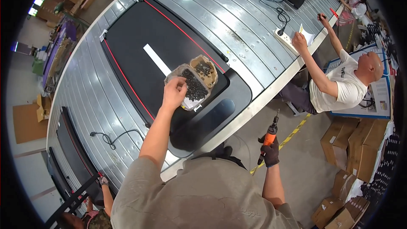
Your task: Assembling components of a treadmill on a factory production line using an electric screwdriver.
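Observation:
My bare left hand (173, 93) is over a clear plastic tub (205, 98) of small black screws (195, 85), its fingers curled together at the left side of the heap. Whatever those fingertips hold is hidden. Against the tub's far right side stands a torn brown container (213, 80) with more dark small parts. Both rest on a flat black treadmill-like deck (148, 29) with red edge lines; a white strip (156, 59) lies beside them. At my right side, off the table, my gloved right hand (270, 153) grips an orange-and-black electric screwdriver (270, 138), bit pointing up.
A ridged metal table (121, 114) carries the deck, a black cable (111, 141) and a white power strip (286, 40). A co-worker (339, 82) reaches over the right edge; another person (91, 216) works at lower left. Cardboard boxes (354, 142) stand on the right.

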Demonstrator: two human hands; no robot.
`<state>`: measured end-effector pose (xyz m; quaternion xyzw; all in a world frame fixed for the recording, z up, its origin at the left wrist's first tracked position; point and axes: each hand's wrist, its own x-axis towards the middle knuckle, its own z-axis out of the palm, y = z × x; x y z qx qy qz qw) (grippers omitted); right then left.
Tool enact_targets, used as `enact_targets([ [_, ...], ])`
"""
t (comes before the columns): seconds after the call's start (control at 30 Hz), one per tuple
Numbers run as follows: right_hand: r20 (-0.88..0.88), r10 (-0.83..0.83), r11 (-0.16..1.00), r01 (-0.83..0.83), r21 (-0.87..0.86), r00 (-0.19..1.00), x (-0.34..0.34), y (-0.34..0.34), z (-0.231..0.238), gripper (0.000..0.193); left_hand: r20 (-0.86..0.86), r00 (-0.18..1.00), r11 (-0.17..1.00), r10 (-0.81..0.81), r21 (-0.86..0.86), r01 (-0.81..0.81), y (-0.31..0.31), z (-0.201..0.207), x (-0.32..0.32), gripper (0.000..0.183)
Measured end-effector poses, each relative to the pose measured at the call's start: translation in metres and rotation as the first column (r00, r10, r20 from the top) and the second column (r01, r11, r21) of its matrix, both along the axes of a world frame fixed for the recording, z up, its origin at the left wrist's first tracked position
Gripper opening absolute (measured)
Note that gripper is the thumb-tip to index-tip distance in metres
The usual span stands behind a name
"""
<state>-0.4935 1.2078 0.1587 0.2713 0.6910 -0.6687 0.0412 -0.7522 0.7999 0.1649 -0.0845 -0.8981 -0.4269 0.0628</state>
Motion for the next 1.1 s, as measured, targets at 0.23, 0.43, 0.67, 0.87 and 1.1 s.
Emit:
enact_targets([
  [0.23, 0.093, 0.640, 0.760, -0.646, 0.067, 0.763, -0.028, -0.047, 0.084, 0.041, 0.538, 0.783, 0.228, -0.313, 0.843, -0.488, 0.051, 0.024, 0.115, 0.014],
  [0.43, 0.175, 0.811, 0.431, -0.773, 0.466, 0.558, 0.024, -0.081, 0.095, 0.056, 0.567, 0.730, 0.120, -0.382, 0.813, -0.570, 0.067, 0.045, 0.229, 0.020],
  [0.67, 0.124, 0.851, 0.428, -0.812, 0.397, 0.510, 0.090, -0.104, 0.092, 0.052, 0.611, 0.737, 0.157, -0.290, 0.790, -0.593, 0.044, 0.052, 0.323, 0.021],
  [0.87, 0.219, 0.852, 0.345, -0.825, 0.448, 0.475, 0.131, -0.137, 0.086, 0.053, 0.620, 0.718, 0.167, -0.317, 0.781, -0.601, 0.009, 0.052, 0.358, 0.018],
  [1.1, 0.282, 0.833, 0.295, -0.814, 0.500, 0.476, 0.163, -0.208, 0.086, 0.051, 0.545, 0.740, 0.344, -0.393, 0.834, -0.432, -0.076, 0.040, 0.378, 0.014],
])
